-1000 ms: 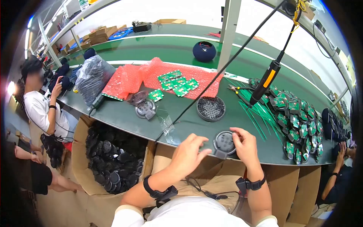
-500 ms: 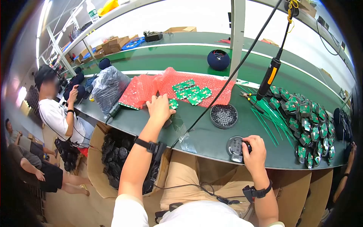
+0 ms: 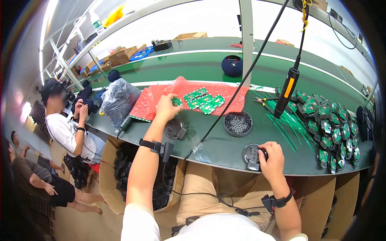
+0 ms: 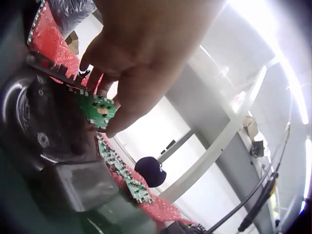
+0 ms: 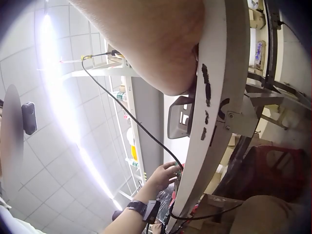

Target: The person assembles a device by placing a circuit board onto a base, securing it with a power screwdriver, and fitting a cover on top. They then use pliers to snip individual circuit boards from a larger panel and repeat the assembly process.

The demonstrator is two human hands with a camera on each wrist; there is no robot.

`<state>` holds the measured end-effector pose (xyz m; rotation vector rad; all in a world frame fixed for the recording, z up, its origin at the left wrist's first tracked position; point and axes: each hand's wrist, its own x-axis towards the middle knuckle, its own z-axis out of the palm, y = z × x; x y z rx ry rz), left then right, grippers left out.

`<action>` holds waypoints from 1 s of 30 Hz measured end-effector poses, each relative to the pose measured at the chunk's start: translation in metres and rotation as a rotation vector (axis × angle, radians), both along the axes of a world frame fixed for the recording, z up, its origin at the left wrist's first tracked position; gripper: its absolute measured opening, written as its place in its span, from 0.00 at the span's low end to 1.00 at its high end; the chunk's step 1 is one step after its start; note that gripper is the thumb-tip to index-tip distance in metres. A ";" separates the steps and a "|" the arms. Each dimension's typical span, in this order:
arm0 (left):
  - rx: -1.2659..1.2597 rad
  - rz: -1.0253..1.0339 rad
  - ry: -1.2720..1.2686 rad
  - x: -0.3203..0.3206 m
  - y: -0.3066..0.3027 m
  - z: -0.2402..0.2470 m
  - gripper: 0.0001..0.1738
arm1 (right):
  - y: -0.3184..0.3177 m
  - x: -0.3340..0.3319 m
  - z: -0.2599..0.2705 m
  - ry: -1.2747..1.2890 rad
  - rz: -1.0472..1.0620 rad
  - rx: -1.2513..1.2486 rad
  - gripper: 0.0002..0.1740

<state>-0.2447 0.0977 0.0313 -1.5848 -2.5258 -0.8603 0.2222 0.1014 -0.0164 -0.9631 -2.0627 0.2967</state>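
My left hand [image 3: 167, 108] pinches a small green circuit board [image 3: 176, 102] by its edge; the left wrist view shows the board [image 4: 100, 111] between thumb and fingers. Just below that hand, a dark round housing [image 3: 175, 127] lies on the table. My right hand [image 3: 273, 160] grips the side of another dark round housing [image 3: 251, 156] at the table's front edge. More green boards [image 3: 204, 100] lie on red bubble wrap [image 3: 181, 85]. In the right wrist view the right hand's fingers are hidden.
A round tray of small dark parts [image 3: 238, 123] stands mid-table. Green ties [image 3: 287, 124], pliers [image 3: 263, 105] and a pile of assembled boards [image 3: 331, 128] lie right. A screwdriver [image 3: 287, 91] hangs above. A carton of black parts [image 3: 108, 176] stands below the table, left; a person [image 3: 66, 128] is beyond.
My left hand went from beside the right-hand housing to the boards at the left and took hold of one. My right hand stays at its housing, its grip slightly changed.
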 end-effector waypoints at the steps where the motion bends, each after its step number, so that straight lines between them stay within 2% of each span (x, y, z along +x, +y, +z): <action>1: 0.223 -0.046 0.170 0.000 -0.003 0.000 0.26 | 0.000 0.000 0.001 -0.002 0.001 0.001 0.09; 2: 0.223 -0.048 0.172 -0.002 -0.003 0.003 0.26 | 0.000 0.000 0.001 -0.005 0.003 0.003 0.09; 4: 0.479 0.034 -0.020 -0.006 -0.003 0.010 0.23 | 0.000 0.000 0.002 0.036 0.003 -0.011 0.09; 5: 0.549 0.039 -0.099 -0.007 -0.005 0.012 0.18 | 0.000 0.000 0.002 0.077 0.002 -0.024 0.10; 6: 0.550 0.036 -0.098 0.000 -0.008 0.016 0.18 | -0.001 -0.001 0.006 0.080 -0.001 -0.022 0.10; 8: 0.605 -0.079 -0.781 0.039 -0.023 0.033 0.13 | -0.008 -0.003 0.024 0.166 0.005 0.140 0.09; 9: 0.610 -0.147 -0.940 0.075 -0.037 0.047 0.10 | -0.019 -0.008 0.033 0.309 0.061 -0.071 0.08; 10: 0.576 -0.250 -1.075 0.094 -0.044 0.042 0.12 | -0.026 -0.013 0.044 0.364 0.149 -0.208 0.09; 11: 0.548 -0.249 -1.183 0.136 -0.058 0.054 0.07 | -0.033 -0.020 0.049 0.455 0.225 -0.402 0.15; 12: 0.495 -0.288 -1.221 0.164 -0.068 0.052 0.07 | -0.038 -0.030 0.059 0.562 0.327 -0.586 0.23; 13: 0.342 -0.292 -1.080 0.182 -0.077 0.046 0.07 | -0.041 -0.038 0.066 0.621 0.400 -0.678 0.29; 14: 0.373 -0.401 -1.121 0.204 -0.084 0.037 0.08 | -0.042 -0.046 0.065 0.629 0.372 -0.675 0.29; 16: 0.404 -0.431 -1.058 0.238 -0.093 0.029 0.12 | -0.040 -0.050 0.063 0.511 0.363 -0.644 0.22; 17: 0.345 -0.419 -1.017 0.250 -0.100 0.032 0.15 | -0.041 -0.048 0.063 0.500 0.361 -0.644 0.22; 18: 0.286 -0.406 -0.973 0.262 -0.108 0.042 0.18 | -0.044 -0.045 0.062 0.499 0.334 -0.718 0.17; 19: 0.279 -0.389 -0.880 0.264 -0.108 0.028 0.22 | -0.046 -0.043 0.061 0.499 0.308 -0.793 0.13; 20: 0.280 -0.384 -0.887 0.269 -0.109 0.022 0.22 | -0.047 -0.042 0.056 0.491 0.307 -0.797 0.13; 22: 0.347 -0.345 -0.768 0.280 -0.108 0.015 0.18 | -0.051 -0.042 0.043 0.504 0.244 -0.650 0.08; 23: 0.380 -0.324 -0.636 0.285 -0.107 0.012 0.17 | -0.054 -0.042 0.040 0.506 0.244 -0.651 0.08; 24: 0.378 -0.327 -0.633 0.289 -0.106 0.007 0.17 | -0.057 -0.043 0.038 0.451 0.202 -0.576 0.08; 25: 0.438 -0.336 -0.519 0.292 -0.105 0.000 0.17 | -0.059 -0.043 0.036 0.396 0.158 -0.501 0.09; 26: 0.497 -0.344 -0.406 0.293 -0.104 -0.005 0.17 | -0.058 -0.043 0.037 0.401 0.155 -0.501 0.09; 28: 0.534 -0.389 -0.417 0.281 -0.102 -0.006 0.17 | -0.057 -0.040 0.039 0.523 0.280 -0.598 0.08; 29: 0.350 -0.494 -0.989 0.266 -0.103 -0.004 0.17 | -0.054 -0.035 0.039 0.528 0.275 -0.598 0.08; 30: 0.124 -0.570 -1.554 0.253 -0.105 -0.002 0.16 | -0.049 -0.024 0.038 0.644 0.505 -0.818 0.07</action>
